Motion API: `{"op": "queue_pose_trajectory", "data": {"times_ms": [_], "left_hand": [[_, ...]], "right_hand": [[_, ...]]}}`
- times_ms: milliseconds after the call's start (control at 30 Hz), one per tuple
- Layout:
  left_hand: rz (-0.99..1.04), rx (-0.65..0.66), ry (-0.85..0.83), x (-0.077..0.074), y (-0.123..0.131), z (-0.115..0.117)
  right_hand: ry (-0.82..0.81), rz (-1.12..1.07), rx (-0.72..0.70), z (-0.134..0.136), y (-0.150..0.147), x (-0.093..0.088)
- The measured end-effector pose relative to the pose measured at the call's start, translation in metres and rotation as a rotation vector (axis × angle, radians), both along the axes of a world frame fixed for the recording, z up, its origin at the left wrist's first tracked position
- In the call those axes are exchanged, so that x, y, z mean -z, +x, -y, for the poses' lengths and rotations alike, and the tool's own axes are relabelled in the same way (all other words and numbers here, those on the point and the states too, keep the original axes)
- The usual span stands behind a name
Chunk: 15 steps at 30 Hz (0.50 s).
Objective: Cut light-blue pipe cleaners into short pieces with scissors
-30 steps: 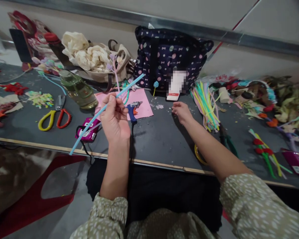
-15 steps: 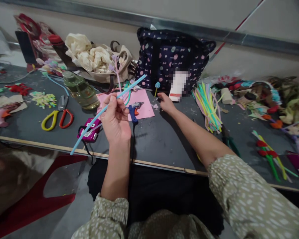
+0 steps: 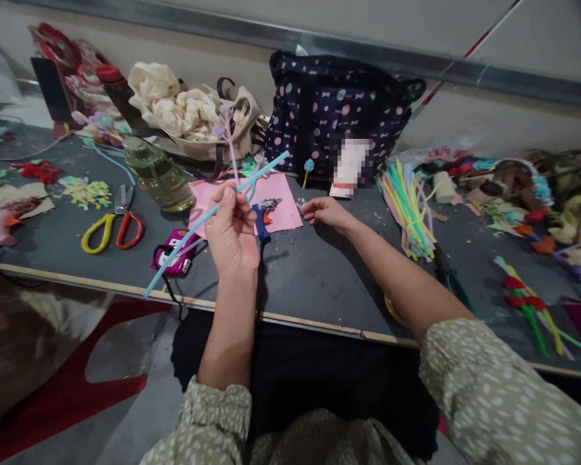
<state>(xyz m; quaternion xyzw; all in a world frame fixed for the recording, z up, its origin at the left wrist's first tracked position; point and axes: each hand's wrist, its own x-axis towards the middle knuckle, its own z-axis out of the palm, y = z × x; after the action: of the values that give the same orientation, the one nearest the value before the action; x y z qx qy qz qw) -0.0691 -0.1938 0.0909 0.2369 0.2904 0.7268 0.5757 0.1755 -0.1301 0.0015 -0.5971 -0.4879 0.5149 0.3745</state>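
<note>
My left hand (image 3: 232, 226) is closed around a long light blue pipe cleaner (image 3: 184, 244), which slants up to the right across the fingers. A lilac stem (image 3: 190, 247) also runs out from under this hand. Just right of a pink sheet (image 3: 285, 200), my right hand (image 3: 329, 214) is low over the table, its fingertips together beside small pale scraps (image 3: 300, 203). Whether a scrap is between them is hidden. Behind it stands a small blue flower on a yellow stem (image 3: 308, 166). On the sheet lies a blue glue gun (image 3: 261, 219).
Pipe cleaners (image 3: 407, 206) lie bundled at right, before a dark patterned bag (image 3: 339, 103). Left are scissors (image 3: 122, 216), a bottle (image 3: 157, 174), a purple box (image 3: 177, 253) and a pink glue gun (image 3: 0, 223). Cords hang over the table's front edge (image 3: 290, 320).
My right hand has drawn back toward me from beside the blue flower to the pale scraps. My left hand keeps the blue pipe cleaner and has shifted slightly right.
</note>
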Motion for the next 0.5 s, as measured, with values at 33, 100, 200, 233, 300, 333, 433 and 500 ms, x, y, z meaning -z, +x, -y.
{"op": "queue_pose_trajectory", "data": {"times_ms": [33,100,200,233,300,333,433,500], "left_hand": [[-0.015,0.006,0.006,0.002,0.001,0.0],[-0.048,0.012,0.002,0.004,0.002,-0.001],[-0.065,-0.009,-0.043,0.006,0.002,-0.002],[-0.062,-0.019,-0.058,0.005,0.002,-0.003],[-0.044,-0.03,-0.064,0.006,0.002,-0.005],[-0.039,-0.03,-0.056,0.006,0.003,-0.006],[-0.068,-0.013,-0.015,0.009,0.004,-0.008],[-0.106,0.003,0.013,0.009,0.004,-0.008]], "right_hand": [[0.055,-0.038,0.039,-0.002,-0.003,0.002],[0.176,-0.118,0.125,-0.007,-0.009,0.004],[0.274,-0.148,0.196,-0.008,-0.02,0.001],[0.284,-0.113,0.189,-0.005,-0.025,-0.002],[0.286,0.036,0.13,0.006,-0.04,-0.007],[0.295,0.146,0.079,0.012,-0.05,-0.009],[0.326,0.469,-0.085,0.031,-0.085,-0.014],[0.312,0.579,-0.162,0.037,-0.107,-0.015]]}}
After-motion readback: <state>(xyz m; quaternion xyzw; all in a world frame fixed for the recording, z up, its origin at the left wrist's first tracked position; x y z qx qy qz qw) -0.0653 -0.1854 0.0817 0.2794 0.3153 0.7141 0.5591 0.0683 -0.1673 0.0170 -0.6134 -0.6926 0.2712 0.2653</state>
